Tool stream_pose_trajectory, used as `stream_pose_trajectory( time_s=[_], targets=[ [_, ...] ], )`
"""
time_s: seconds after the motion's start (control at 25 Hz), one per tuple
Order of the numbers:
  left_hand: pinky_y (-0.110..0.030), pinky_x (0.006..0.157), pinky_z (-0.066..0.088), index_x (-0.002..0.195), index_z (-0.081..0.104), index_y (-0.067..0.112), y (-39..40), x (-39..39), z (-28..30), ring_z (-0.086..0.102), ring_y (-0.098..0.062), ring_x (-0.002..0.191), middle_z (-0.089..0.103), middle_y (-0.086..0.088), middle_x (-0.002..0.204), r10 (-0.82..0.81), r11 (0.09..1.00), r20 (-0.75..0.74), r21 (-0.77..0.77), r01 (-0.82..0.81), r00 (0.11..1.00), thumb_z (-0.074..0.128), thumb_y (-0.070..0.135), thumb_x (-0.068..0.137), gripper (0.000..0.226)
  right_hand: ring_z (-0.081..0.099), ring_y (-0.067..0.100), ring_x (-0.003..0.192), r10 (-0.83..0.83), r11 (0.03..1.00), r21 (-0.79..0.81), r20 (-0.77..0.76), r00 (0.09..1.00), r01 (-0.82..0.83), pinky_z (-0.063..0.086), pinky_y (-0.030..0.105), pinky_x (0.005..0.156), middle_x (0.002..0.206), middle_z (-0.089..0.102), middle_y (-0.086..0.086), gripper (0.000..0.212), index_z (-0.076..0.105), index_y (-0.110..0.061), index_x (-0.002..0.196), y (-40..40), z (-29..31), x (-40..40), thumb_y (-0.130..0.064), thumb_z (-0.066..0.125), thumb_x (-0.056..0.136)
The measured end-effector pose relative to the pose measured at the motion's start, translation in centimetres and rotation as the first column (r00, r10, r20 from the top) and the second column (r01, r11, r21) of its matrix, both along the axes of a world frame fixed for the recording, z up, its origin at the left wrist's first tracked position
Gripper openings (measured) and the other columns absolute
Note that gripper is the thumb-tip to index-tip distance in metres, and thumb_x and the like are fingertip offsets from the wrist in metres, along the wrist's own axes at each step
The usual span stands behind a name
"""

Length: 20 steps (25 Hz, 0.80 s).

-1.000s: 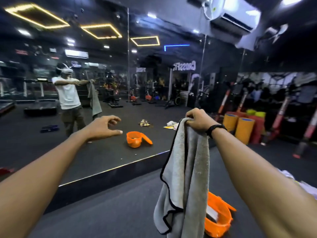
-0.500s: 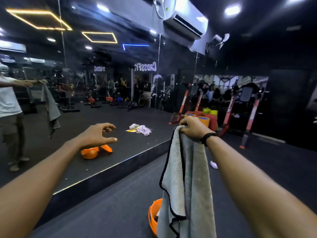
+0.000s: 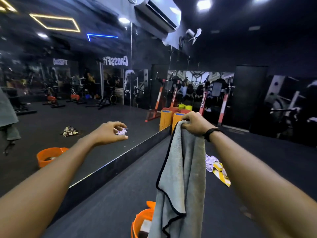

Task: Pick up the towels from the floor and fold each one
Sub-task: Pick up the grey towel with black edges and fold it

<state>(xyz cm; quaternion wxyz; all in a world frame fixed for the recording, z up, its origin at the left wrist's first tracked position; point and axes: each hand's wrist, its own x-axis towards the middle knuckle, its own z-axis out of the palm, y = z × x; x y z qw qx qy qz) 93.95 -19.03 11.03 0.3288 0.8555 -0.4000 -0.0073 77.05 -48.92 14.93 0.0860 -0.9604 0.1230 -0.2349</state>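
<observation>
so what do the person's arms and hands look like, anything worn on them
Both forearms are bare, with no sleeves in view and no gloves. The right hand has a black band round the wrist, like a watch or fitness strap. The left hand and its wrist carry nothing visible: no rings, no strap.

View swung right; floor towels (image 3: 216,166) now visible (pile).
</observation>
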Motion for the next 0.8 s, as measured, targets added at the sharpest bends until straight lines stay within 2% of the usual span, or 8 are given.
stream_pose_trajectory(
  time_s=[0.12,0.2,0.28,0.4,0.52,0.6,0.68,0.8],
  targets=[
    [-0.030,0.094,0.051,0.096,0.069,0.030,-4.6,3.8,-0.5,0.066,-0.006,0.096,0.072,0.010,0.095,-0.111,0.994,-0.076,0.000,0.111,0.991,0.077,0.045,0.073,0.029,0.058,0.022,0.069,-0.014,0.999,0.034,0.017,1.000,0.013,0.049,0.036,0.065,0.069,0.064,0.010,0.018,0.063,-0.004,0.068,-1.6,0.8,4.2,-0.017,0.064,0.081],
    [-0.028,0.090,0.053,0.093,0.071,0.029,-8.0,5.6,-1.6,0.067,-0.006,0.090,0.073,0.009,0.091,-0.196,0.980,-0.109,0.023,0.199,0.975,0.077,0.046,0.074,0.026,0.050,0.013,0.063,-0.005,0.996,0.084,0.048,0.999,0.001,0.043,0.030,0.060,0.064,0.058,0.004,0.019,0.062,-0.006,0.065,-2.0,1.2,6.6,-0.015,0.064,0.082],
    [-0.028,0.090,0.053,0.099,0.069,0.028,-11.2,6.8,-3.4,0.066,-0.006,0.087,0.071,0.009,0.094,-0.268,0.957,-0.156,0.065,0.281,0.951,0.078,0.051,0.070,0.038,0.047,0.007,0.061,0.007,0.992,0.124,0.064,0.998,-0.015,0.041,0.025,0.059,0.062,0.056,-0.002,0.023,0.061,-0.014,0.061,-2.6,1.6,8.7,-0.014,0.064,0.083],
    [-0.028,0.088,0.050,0.107,0.062,0.024,-15.1,8.9,-6.9,0.061,-0.009,0.090,0.063,0.012,0.095,-0.306,0.912,-0.174,0.230,0.341,0.936,0.077,0.060,0.065,0.058,0.052,0.004,0.065,0.027,0.986,0.161,0.112,0.993,-0.045,0.043,0.023,0.062,0.067,0.061,-0.005,0.023,0.064,-0.018,0.063,-3.9,1.9,10.6,-0.014,0.063,0.086],
    [-0.028,0.069,0.044,0.076,0.060,0.014,-17.5,11.4,-8.1,0.052,-0.013,0.073,0.057,0.004,0.075,-0.343,0.889,-0.080,0.295,0.350,0.936,0.075,0.042,0.076,0.032,0.050,-0.004,0.063,-0.033,0.976,0.219,0.168,0.985,-0.005,0.039,0.011,0.057,0.065,0.060,-0.013,0.032,0.062,-0.027,0.059,-6.1,1.4,11.2,-0.014,0.062,0.088],
    [-0.028,0.067,0.044,0.069,0.059,0.021,-18.6,13.1,-6.6,0.053,-0.010,0.069,0.061,-0.002,0.073,-0.306,0.946,-0.056,0.090,0.310,0.950,0.069,0.018,0.085,0.019,0.050,0.001,0.063,-0.076,0.976,0.210,0.109,0.991,0.052,0.038,0.015,0.056,0.065,0.061,-0.007,0.029,0.062,-0.022,0.060,-9.0,0.5,11.4,-0.014,0.060,0.088],
    [-0.024,0.061,0.044,0.078,0.062,0.020,-19.5,13.8,-3.9,0.053,0.001,0.059,0.062,-0.002,0.071,-0.301,0.930,-0.148,-0.265,0.255,0.942,0.061,0.001,0.089,0.021,0.050,0.012,0.065,-0.102,0.983,0.150,-0.046,0.994,0.108,0.038,0.022,0.054,0.064,0.057,0.004,0.024,0.060,-0.008,0.063,-12.0,-0.7,11.9,-0.013,0.058,0.087],
    [-0.012,0.052,0.042,0.089,0.066,0.008,-22.3,13.6,0.9,0.050,0.007,0.052,0.063,0.005,0.067,-0.260,0.848,-0.166,-0.509,0.143,0.951,0.061,0.003,0.091,0.008,0.048,0.016,0.059,-0.058,0.990,0.104,-0.343,0.937,0.099,0.040,0.024,0.049,0.057,0.050,0.000,0.032,0.050,-0.014,0.056,-15.1,-2.6,13.8,-0.011,0.060,0.086]
  ],
)
